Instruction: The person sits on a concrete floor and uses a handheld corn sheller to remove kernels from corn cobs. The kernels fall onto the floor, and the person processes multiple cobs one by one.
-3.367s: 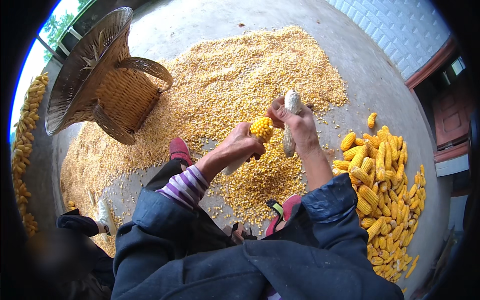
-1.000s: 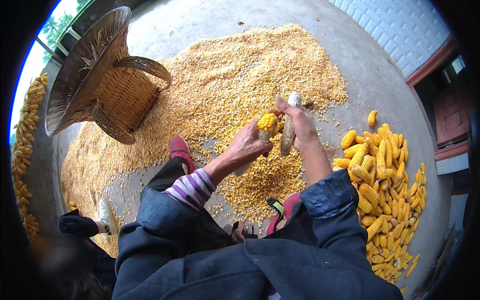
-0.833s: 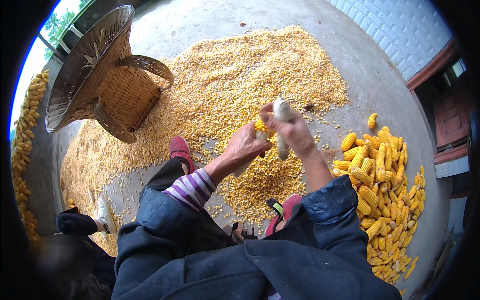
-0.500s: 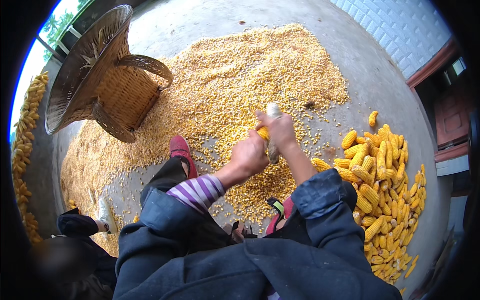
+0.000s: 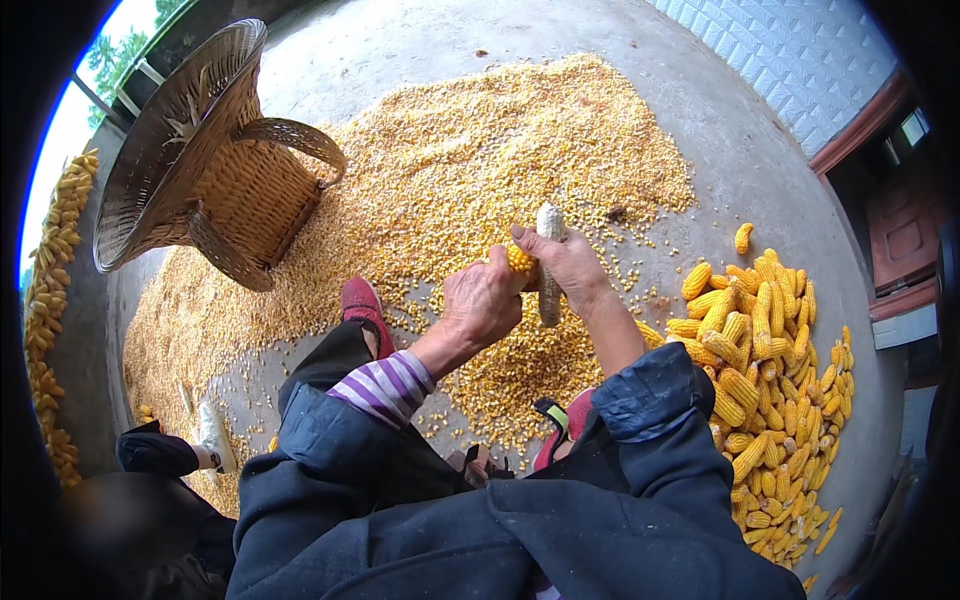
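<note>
My left hand (image 5: 482,300) is closed around a yellow corn cob (image 5: 519,260), whose kernel-covered tip shows beside the thumb. My right hand (image 5: 574,268) grips a bare, whitish corncob (image 5: 549,222) held roughly upright, its lower end (image 5: 549,303) sticking out below the palm. The two hands are close together, with the yellow cob against or right next to the bare one. Below them, loose corn kernels (image 5: 530,375) lie heaped on the floor between my feet.
A wide layer of kernels (image 5: 500,140) covers the floor ahead. A wicker basket (image 5: 255,200) lies tipped over at the left. Whole corn cobs (image 5: 780,400) are piled at the right, and more line the left wall (image 5: 55,260). Another person's shoe (image 5: 213,438) is at lower left.
My left hand has shifted slightly left and up with the yellow cob. The bare corncob stands more upright and sharper in view, and my right hand has moved a little to the right.
</note>
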`<state>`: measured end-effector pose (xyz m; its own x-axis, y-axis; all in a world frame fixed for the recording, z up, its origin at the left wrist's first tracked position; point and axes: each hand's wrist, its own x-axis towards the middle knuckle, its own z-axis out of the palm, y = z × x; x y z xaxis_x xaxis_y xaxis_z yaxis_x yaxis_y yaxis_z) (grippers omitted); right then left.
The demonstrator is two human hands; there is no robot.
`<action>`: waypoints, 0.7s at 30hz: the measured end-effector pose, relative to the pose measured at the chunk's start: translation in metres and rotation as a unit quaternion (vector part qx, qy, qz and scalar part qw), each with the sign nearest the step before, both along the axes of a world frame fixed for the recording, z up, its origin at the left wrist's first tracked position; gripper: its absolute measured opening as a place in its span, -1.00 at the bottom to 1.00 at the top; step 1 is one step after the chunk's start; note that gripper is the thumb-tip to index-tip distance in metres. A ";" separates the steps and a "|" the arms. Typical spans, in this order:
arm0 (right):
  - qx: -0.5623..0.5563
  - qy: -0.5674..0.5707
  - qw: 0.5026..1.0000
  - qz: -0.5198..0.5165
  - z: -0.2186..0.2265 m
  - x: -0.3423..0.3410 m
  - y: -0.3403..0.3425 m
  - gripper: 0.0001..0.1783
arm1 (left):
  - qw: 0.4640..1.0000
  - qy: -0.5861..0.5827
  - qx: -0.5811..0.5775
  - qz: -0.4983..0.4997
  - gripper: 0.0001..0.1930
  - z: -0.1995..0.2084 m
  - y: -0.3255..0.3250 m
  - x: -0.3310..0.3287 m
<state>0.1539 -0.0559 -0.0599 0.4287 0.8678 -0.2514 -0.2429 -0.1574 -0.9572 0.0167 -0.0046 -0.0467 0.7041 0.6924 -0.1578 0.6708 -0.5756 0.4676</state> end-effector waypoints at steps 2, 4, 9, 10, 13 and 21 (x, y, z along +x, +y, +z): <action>0.035 0.023 0.999 -0.012 0.001 0.003 -0.001 -0.67 | 0.994 -0.074 -0.081 0.005 -0.43 0.006 0.003 -0.006; 0.079 0.065 0.994 -0.050 0.007 0.006 -0.001 -0.70 | 0.948 -0.143 -0.285 -0.021 -0.42 0.008 0.018 -0.011; 0.123 0.163 0.979 0.012 0.030 0.011 -0.003 -0.72 | 0.928 -0.140 -0.344 -0.006 -0.78 0.005 0.015 -0.012; 0.124 0.146 0.981 0.025 0.029 0.011 -0.001 -0.71 | 0.958 -0.206 -0.198 0.012 -0.86 -0.005 0.009 -0.009; 0.113 0.030 0.992 -0.056 0.019 -0.002 0.009 -0.78 | 0.949 -0.260 -0.179 0.016 -0.88 -0.019 -0.001 -0.004; 0.104 0.018 0.982 -0.158 0.020 0.013 0.000 -0.77 | 0.775 -0.229 -0.589 0.004 -0.81 0.033 -0.002 -0.006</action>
<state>0.1674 -0.0562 -0.0395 0.6792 0.7267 -0.1034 -0.2827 0.1291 -0.9505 0.0106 -0.0066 -0.0141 0.8697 0.2625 -0.4181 0.2801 0.4351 0.8557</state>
